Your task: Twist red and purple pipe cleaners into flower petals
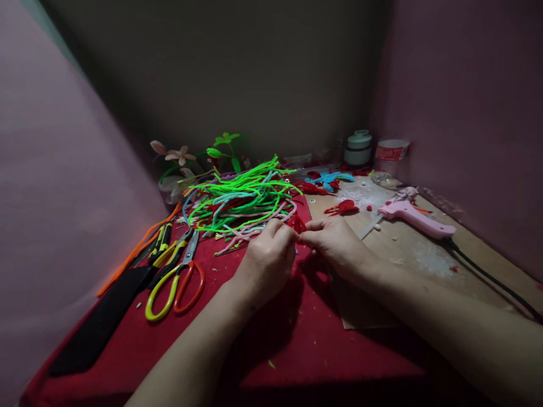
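Observation:
My left hand [274, 251] and my right hand [333, 240] meet over the red cloth [297, 350], fingertips nearly touching. Between them is a small red fuzzy piece [297, 224], pinched by the fingers of both hands; its lower part is hidden. Just behind my left hand lies a heap of green, pink and light-blue fuzzy stems [250, 195]. A red fuzzy piece [341, 208] rests on the brown board [428, 254], beyond my right hand.
Scissors [182, 282], pliers [172, 251] and a black strip [102, 322] lie at the left. A pink glue gun [418, 217] with a black cord sits on the board. Behind stand fuzzy flowers [180, 155], a jar [358, 148] and a plastic cup [391, 152].

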`<state>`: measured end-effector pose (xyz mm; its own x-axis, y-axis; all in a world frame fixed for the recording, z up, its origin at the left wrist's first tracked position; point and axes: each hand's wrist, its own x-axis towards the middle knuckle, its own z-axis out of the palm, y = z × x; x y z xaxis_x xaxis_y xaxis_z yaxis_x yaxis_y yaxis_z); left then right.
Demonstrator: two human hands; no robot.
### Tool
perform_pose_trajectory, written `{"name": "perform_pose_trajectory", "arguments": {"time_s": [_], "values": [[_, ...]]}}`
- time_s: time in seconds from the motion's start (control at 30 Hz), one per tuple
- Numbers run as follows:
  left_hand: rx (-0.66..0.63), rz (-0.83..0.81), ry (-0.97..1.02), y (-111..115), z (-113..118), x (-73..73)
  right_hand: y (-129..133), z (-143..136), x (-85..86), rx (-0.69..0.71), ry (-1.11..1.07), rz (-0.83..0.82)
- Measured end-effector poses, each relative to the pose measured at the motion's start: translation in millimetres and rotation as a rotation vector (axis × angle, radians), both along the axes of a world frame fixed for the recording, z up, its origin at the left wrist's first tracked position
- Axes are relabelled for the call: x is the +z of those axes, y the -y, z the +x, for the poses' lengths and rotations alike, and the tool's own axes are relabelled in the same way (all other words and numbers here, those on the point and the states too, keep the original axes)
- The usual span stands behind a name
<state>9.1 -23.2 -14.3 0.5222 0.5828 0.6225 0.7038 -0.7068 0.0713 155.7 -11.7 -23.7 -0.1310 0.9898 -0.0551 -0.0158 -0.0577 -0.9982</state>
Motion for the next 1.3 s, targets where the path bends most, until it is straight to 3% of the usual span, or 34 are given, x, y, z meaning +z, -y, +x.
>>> {"name": "perform_pose_trajectory", "arguments": {"time_s": [0.13, 0.27, 0.43, 0.67, 0.97, 1.03, 1.13, 1.3], "values": [[0.024, -0.020, -0.097, 1, 0, -4.4, 1, 1, 1.1, 0.017, 0.069, -0.004], [0.032, -0.056, -0.110, -1, -1, -5.3, -1, 1, 0.1, 0.031, -0.048, -0.055], [-0.007, -0.148, 0.057, -2, -3, 1.7, -4, 1, -1.9, 0.128, -0.260, -0.031], [0.018, -0.387, 0.337, 0, -6, 6.7, 1, 0, 4.9, 0.129, -0.248, -0.068], [0.066, -0.150, 0.089, 2, -3, 0.7, 0, 1, 0.2, 0.113, -0.154, -0.029], [0.056, -0.232, 0.121, 0, -5, 1.5, -1, 2, -0.6, 0.133, -0.186, -0.031], [-0.021, -0.462, 0.346, -6, -6, 4.5, -3, 2, 1.2, 0.148, -0.343, -0.074], [-0.072, -0.912, 0.732, -12, 1, 5.9, -5, 1, 5.3, 0.022, -0.529, -0.303]]}}
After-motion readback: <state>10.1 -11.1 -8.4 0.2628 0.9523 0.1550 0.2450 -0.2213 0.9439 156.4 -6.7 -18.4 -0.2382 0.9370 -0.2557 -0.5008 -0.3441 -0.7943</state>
